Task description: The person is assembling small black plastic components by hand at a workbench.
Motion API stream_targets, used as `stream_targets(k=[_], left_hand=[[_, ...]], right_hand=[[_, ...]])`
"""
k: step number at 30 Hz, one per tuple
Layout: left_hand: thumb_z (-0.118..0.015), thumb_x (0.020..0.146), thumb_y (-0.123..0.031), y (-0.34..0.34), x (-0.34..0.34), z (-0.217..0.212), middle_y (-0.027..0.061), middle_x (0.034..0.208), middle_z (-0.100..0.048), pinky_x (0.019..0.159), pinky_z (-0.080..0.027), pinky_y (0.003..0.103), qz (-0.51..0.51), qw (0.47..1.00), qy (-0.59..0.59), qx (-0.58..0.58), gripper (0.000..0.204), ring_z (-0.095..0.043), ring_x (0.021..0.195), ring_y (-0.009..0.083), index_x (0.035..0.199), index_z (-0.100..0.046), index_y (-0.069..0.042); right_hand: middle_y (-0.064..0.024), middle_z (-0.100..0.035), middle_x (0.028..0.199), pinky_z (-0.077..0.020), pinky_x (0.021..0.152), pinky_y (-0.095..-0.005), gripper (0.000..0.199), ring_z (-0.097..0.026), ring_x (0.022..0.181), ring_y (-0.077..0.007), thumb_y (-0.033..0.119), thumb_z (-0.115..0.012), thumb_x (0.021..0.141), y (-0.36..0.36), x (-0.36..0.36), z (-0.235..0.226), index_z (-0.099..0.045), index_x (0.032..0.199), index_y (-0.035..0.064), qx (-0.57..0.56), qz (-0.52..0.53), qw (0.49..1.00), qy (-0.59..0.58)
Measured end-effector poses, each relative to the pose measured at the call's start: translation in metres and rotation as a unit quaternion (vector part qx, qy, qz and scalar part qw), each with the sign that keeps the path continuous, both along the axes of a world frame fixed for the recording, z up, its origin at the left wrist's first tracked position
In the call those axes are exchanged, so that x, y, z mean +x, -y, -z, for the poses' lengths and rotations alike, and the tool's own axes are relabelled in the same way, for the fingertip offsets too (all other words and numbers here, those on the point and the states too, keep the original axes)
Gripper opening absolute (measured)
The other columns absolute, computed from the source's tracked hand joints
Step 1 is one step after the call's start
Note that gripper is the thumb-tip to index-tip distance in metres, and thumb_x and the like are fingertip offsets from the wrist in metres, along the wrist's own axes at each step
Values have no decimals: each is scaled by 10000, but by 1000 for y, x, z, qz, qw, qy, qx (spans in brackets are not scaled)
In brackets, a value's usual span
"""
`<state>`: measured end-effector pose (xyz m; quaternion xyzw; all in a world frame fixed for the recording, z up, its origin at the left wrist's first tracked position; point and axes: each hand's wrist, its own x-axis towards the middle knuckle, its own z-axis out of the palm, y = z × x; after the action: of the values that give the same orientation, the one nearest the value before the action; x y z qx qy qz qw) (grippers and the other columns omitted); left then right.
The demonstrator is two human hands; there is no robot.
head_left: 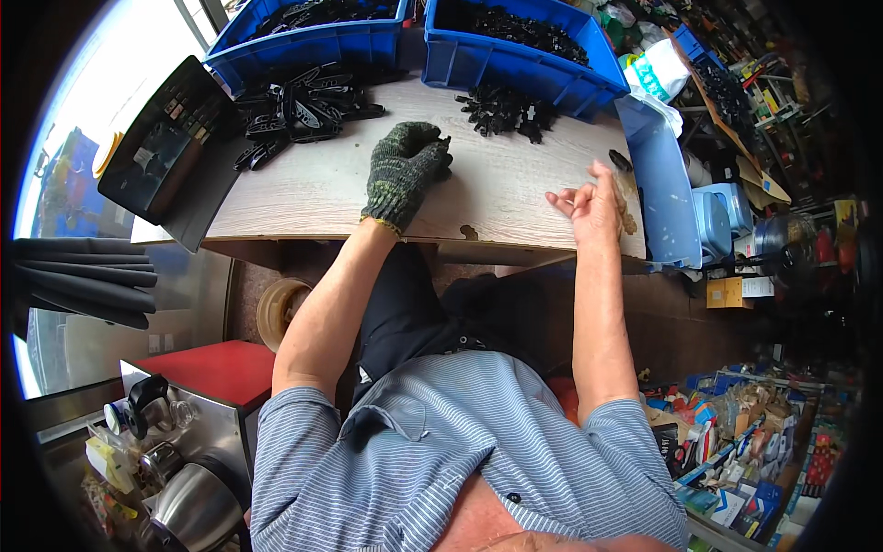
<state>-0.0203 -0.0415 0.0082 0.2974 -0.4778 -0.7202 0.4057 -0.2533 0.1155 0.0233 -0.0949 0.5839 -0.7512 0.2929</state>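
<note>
My left hand (402, 170), in a dark green knitted glove, rests over the middle of the table with its fingers curled in. Something small and dark shows at its fingertips, too hidden to name. Bare, my right hand (593, 210) is over the table's right end, index finger stretched out and the others loosely bent apart. Just beyond its fingertips is a small black oval part (620, 161), by the rim of a light blue bin (659, 175). Long black plastic parts (308, 106) lie heaped at the back left, and small black pieces (508, 112) are piled at the back middle.
Two blue crates of black parts, one at the left (308, 41) and one at the right (524, 69), line the table's back. A black open-fronted box (166, 138) stands at the left edge. Below are a round tub (272, 313) and a red-topped cabinet (207, 373).
</note>
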Motion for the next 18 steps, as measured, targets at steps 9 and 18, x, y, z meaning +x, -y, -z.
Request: stream_targets(k=[9,18], left_hand=[[-706,890,-30,-17,5,-5,136,1013,-696,754,-605,343,62,991,-37,116,310,-714,848,240,1178,-607,31],[-738,879,-94,-12,9,-16,100,940,-690,671,-579,312,138,986,44,85,301,-692,790,193,1140,-636,15]], right_hand=[[-10,-522,504,-605,557,-411,273,-564,456,-155,223,-764,882,39,66,4,-650,1051,41,-2,-251,967,-31],[21,-523,540,-534,502,-304,244,-459,405,-80,194,-771,880,50,73,6,-689,1034,23,40,-339,933,-114]])
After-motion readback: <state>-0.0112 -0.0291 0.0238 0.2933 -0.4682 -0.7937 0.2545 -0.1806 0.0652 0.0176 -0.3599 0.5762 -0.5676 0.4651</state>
